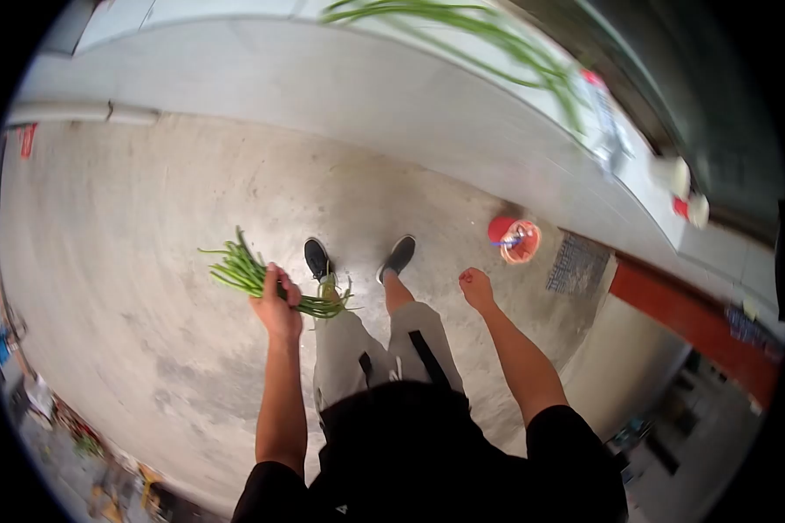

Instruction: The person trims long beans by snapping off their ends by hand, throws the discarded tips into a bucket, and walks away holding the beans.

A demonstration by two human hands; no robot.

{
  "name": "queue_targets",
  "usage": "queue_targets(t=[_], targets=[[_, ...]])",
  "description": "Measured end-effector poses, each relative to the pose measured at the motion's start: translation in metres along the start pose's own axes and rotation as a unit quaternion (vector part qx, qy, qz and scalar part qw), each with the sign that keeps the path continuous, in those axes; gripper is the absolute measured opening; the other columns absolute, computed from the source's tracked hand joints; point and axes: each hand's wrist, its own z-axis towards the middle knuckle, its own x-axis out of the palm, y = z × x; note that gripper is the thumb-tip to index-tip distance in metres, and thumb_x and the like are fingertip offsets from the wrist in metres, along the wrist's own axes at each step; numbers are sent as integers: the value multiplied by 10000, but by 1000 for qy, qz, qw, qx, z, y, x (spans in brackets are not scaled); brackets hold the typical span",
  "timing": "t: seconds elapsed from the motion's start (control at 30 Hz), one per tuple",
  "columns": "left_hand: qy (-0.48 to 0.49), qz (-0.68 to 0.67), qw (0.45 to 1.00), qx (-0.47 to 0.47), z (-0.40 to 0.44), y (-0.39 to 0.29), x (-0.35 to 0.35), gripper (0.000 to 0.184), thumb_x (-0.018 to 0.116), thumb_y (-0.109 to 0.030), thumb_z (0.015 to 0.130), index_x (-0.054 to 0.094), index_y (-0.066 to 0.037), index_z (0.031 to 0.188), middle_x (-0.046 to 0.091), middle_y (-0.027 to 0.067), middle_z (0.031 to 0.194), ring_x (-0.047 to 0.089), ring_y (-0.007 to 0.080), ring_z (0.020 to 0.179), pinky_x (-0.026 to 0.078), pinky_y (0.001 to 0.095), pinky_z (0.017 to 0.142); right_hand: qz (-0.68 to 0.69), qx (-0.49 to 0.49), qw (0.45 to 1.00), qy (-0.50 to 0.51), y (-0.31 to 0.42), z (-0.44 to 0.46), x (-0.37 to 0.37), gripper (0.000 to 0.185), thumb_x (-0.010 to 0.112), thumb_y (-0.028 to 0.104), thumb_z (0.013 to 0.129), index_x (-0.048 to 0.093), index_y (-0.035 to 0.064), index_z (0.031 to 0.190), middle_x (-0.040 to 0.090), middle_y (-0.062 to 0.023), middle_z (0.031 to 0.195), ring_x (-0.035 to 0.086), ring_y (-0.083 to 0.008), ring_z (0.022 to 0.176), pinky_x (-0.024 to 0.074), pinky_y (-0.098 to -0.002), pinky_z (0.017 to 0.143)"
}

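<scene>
My left hand (277, 295) is wrapped round a bunch of long green vegetables (241, 268), held in the air over the floor to the left of my legs. The stalks stick out on both sides of the fist. My right hand (474, 288) hangs to the right of my legs with its fingers curled; whether anything small is inside cannot be made out. More long green stalks (462, 35), blurred, lie on the white counter at the top and hang over its edge.
A red bin (516, 240) with a liner stands on the floor right of my feet. Beside it lies a grey mat (577, 263). Blurred packages and cups (691, 209) sit along the counter (650, 196). Clutter (83, 440) lines the lower left edge.
</scene>
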Motion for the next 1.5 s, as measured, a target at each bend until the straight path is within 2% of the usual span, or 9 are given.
queue_targets(t=[0.2,0.33,0.53,0.7,0.97,1.13,1.27,1.43,1.5], targets=[[-91,-20,995,-42,48,40,-55,179,612,-142,971,571,-35,834,516,30,622,394,97,417,267,253,389,-123,-144,974,126,96,98,109,126,633,171,835,667,50,851,681,-188,847,649,-394,827,519,-458,714],[-128,-49,987,-87,64,64,-91,166,604,-136,972,569,-31,848,513,33,638,381,102,418,263,258,391,-177,-191,955,142,156,181,217,143,648,176,846,671,37,870,679,-179,842,657,-379,813,522,-418,711],[-153,-90,972,-151,59,82,-114,86,621,-83,947,574,-13,931,533,56,670,408,104,431,283,253,385,-227,-153,950,148,228,255,311,139,602,167,882,674,55,919,698,-171,966,654,-389,902,528,-468,764],[-159,-101,952,-242,76,72,-102,87,623,-50,931,549,-4,925,532,71,667,421,118,437,297,247,383,-311,-162,934,67,243,327,369,230,654,183,873,642,62,1068,678,-147,1015,647,-346,1011,534,-459,835],[-154,-47,972,-172,100,63,-86,81,550,-49,944,511,0,892,490,87,648,374,131,401,306,273,367,-321,-201,925,-29,205,402,432,305,704,145,823,645,40,1103,657,-170,1117,626,-350,1068,537,-461,862],[-145,-38,976,-157,105,75,-83,57,561,-45,939,524,-5,922,497,84,656,393,135,407,308,262,371,-334,-215,918,-19,203,411,437,274,698,137,830,653,6,1066,658,-179,1123,639,-344,1047,540,-461,858],[-155,-53,975,-153,108,86,-77,85,646,-28,909,577,10,940,543,52,645,452,110,436,303,245,376,-285,-164,943,43,204,374,419,194,708,144,817,676,33,973,694,-161,972,671,-342,903,535,-445,791],[-105,-3,980,-168,112,112,-92,85,644,-81,920,582,-38,882,531,23,647,434,99,441,302,236,386,-95,-190,974,77,218,224,312,101,693,132,794,653,75,867,680,-140,838,650,-340,781,513,-419,715],[-104,-21,981,-164,108,137,-103,110,662,-81,913,596,-37,836,544,17,648,455,94,451,321,230,391,-26,-220,971,93,215,163,249,121,707,140,798,627,80,867,640,-97,760,627,-263,693,496,-379,648]])
